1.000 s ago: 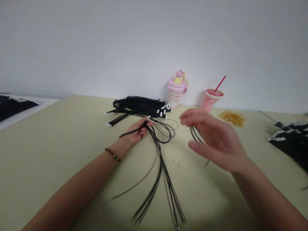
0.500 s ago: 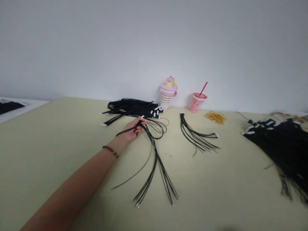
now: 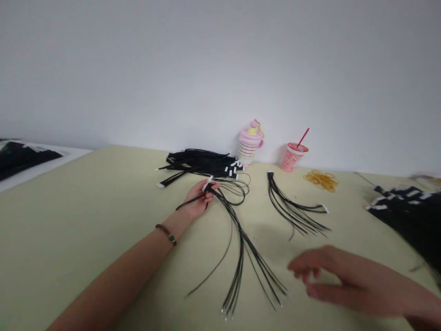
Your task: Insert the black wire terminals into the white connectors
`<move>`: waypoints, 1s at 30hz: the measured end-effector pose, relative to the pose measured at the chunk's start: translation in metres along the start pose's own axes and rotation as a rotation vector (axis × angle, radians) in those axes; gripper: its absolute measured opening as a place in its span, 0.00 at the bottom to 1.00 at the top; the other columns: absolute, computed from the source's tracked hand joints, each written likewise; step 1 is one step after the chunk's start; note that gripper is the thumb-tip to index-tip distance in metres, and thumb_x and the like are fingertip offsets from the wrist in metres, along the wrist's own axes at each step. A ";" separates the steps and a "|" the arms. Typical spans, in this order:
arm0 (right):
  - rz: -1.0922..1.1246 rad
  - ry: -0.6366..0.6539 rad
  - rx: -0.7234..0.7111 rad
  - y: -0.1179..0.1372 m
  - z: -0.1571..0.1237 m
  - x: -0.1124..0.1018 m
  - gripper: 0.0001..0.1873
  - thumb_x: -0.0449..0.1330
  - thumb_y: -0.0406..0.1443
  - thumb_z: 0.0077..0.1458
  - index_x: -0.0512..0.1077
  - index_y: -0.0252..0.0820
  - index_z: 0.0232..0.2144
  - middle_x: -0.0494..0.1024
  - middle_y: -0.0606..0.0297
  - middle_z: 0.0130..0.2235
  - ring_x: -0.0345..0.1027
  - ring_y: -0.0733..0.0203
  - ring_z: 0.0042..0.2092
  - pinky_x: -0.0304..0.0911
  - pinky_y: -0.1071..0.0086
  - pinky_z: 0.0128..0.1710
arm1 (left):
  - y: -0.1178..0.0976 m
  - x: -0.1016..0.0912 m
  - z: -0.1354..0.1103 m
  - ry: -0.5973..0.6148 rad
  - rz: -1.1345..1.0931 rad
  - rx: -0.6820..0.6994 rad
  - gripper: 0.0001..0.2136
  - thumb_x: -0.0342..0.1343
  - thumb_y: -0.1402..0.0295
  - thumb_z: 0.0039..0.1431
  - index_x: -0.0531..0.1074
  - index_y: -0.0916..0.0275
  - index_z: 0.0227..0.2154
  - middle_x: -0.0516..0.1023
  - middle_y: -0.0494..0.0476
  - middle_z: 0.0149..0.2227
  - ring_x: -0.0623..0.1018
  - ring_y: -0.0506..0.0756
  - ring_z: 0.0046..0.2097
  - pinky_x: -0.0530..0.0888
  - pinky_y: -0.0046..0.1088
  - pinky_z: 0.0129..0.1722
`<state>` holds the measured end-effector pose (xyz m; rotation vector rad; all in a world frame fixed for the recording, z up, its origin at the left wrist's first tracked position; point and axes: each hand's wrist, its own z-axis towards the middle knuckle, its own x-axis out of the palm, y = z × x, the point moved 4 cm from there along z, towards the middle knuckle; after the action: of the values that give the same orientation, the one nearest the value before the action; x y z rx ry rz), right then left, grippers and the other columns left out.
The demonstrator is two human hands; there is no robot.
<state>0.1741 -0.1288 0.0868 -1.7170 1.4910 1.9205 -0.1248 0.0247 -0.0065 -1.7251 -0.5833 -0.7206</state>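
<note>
My left hand (image 3: 200, 198) is closed around the white-connector end of a black wire harness (image 3: 241, 230), above the pale table. From that grip the thin wires fan out toward the table's front, and a few loop to the right. My right hand (image 3: 339, 278), slightly blurred, hovers at the lower right with thumb and fingers apart and nothing between them. Beyond it lies another black wire harness (image 3: 287, 202), spread out, with white connectors.
Behind my left hand lies a pile of black harnesses (image 3: 200, 161). A striped pink cup (image 3: 248, 146), a pink tumbler with a straw (image 3: 292, 157) and yellow rubber bands (image 3: 322, 180) stand or lie near the wall. More harnesses (image 3: 409, 211) are heaped at the right.
My right hand has come into view from the lower right. My left hand still holds the wire harness. The view has shifted, so everything sits lower and most things further right.
</note>
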 end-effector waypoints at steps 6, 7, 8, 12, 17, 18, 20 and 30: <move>0.088 -0.189 -0.071 -0.004 0.133 -0.007 0.10 0.52 0.36 0.57 0.70 0.37 0.29 0.72 0.64 0.27 0.63 0.67 0.27 0.58 0.75 0.26 | 0.004 -0.006 -0.012 0.000 -0.007 -0.102 0.10 0.45 0.75 0.58 0.71 0.73 0.30 0.76 0.65 0.30 0.61 0.42 0.16 0.59 0.17 0.11; 0.089 -0.230 -0.073 -0.010 0.140 -0.001 0.09 0.52 0.34 0.56 0.70 0.36 0.28 0.71 0.65 0.25 0.62 0.68 0.26 0.57 0.76 0.25 | 0.004 -0.007 -0.013 -0.003 -0.003 -0.118 0.10 0.46 0.75 0.58 0.71 0.73 0.29 0.76 0.64 0.29 0.61 0.42 0.15 0.58 0.17 0.11; 0.087 -0.277 -0.085 -0.016 0.142 0.006 0.08 0.53 0.33 0.55 0.71 0.36 0.28 0.70 0.65 0.26 0.62 0.68 0.26 0.57 0.76 0.26 | 0.004 -0.007 -0.013 -0.009 0.001 -0.130 0.09 0.46 0.75 0.58 0.71 0.73 0.29 0.76 0.64 0.29 0.61 0.42 0.15 0.58 0.17 0.11; 0.121 -0.259 -0.197 -0.036 0.129 0.040 0.14 0.57 0.36 0.53 0.73 0.37 0.42 0.70 0.61 0.32 0.62 0.68 0.27 0.59 0.75 0.26 | 0.004 -0.007 -0.010 -0.042 0.013 -0.144 0.09 0.47 0.75 0.58 0.71 0.73 0.28 0.76 0.64 0.28 0.61 0.43 0.15 0.58 0.17 0.10; 0.127 -0.264 -0.314 -0.045 0.118 0.058 0.12 0.56 0.36 0.56 0.76 0.38 0.41 0.70 0.57 0.35 0.66 0.64 0.37 0.62 0.73 0.35 | 0.004 -0.006 -0.009 -0.086 0.018 -0.122 0.09 0.47 0.75 0.58 0.71 0.74 0.28 0.76 0.64 0.28 0.61 0.43 0.15 0.59 0.17 0.11; 0.128 -0.270 -0.325 -0.045 0.119 0.059 0.12 0.56 0.36 0.57 0.76 0.37 0.40 0.70 0.57 0.35 0.66 0.65 0.36 0.62 0.74 0.34 | 0.004 -0.006 -0.009 -0.094 0.022 -0.115 0.09 0.47 0.75 0.58 0.71 0.74 0.28 0.76 0.64 0.29 0.61 0.43 0.15 0.59 0.17 0.11; 0.120 -0.269 -0.348 -0.045 0.121 0.059 0.12 0.55 0.36 0.57 0.76 0.37 0.38 0.70 0.58 0.33 0.66 0.66 0.33 0.61 0.75 0.32 | 0.005 -0.005 -0.009 -0.105 0.035 -0.102 0.10 0.47 0.75 0.58 0.71 0.74 0.28 0.76 0.65 0.29 0.62 0.43 0.15 0.59 0.17 0.11; -0.152 -0.363 -0.296 -0.072 0.104 0.046 0.11 0.49 0.33 0.61 0.72 0.37 0.38 0.72 0.58 0.36 0.68 0.62 0.37 0.65 0.70 0.40 | 0.015 0.006 -0.011 -0.267 0.095 0.118 0.08 0.47 0.75 0.58 0.69 0.71 0.27 0.76 0.62 0.27 0.63 0.43 0.16 0.60 0.16 0.13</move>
<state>0.1401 -0.0386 -0.0070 -1.4255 0.9629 2.3016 -0.1117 0.0100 -0.0099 -1.7379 -0.7065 -0.3832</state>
